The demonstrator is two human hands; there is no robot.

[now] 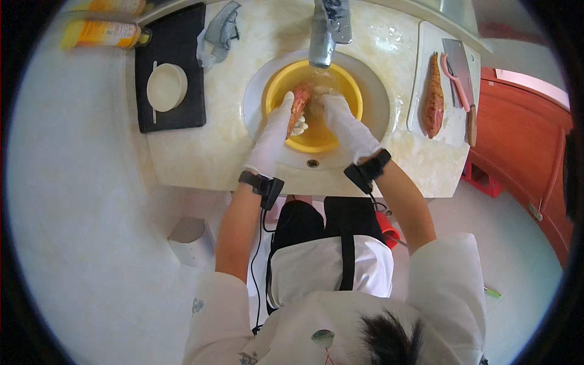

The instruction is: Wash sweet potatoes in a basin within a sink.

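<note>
A reddish sweet potato [299,102] is gripped in my gloved left hand [284,115], tilted over a yellow plastic basin [358,98]. The basin sits in the white oval sink [381,107] and holds water. Beside the tuber, my gloved right hand [336,107] reaches in under the metal faucet [322,45]; its fingertips are blurred by running water, so whether they hold anything is unclear. White gloves cover both hands, with black straps at the wrists.
On the right, a white cutting board [417,109] bears another sweet potato [435,100], a pink-handled peeler or scissors [458,89] and a cleaver [461,59]. Left are a black mat [194,100], a cream bowl [167,87], a grey cloth [222,27] and a yellow bottle [102,34].
</note>
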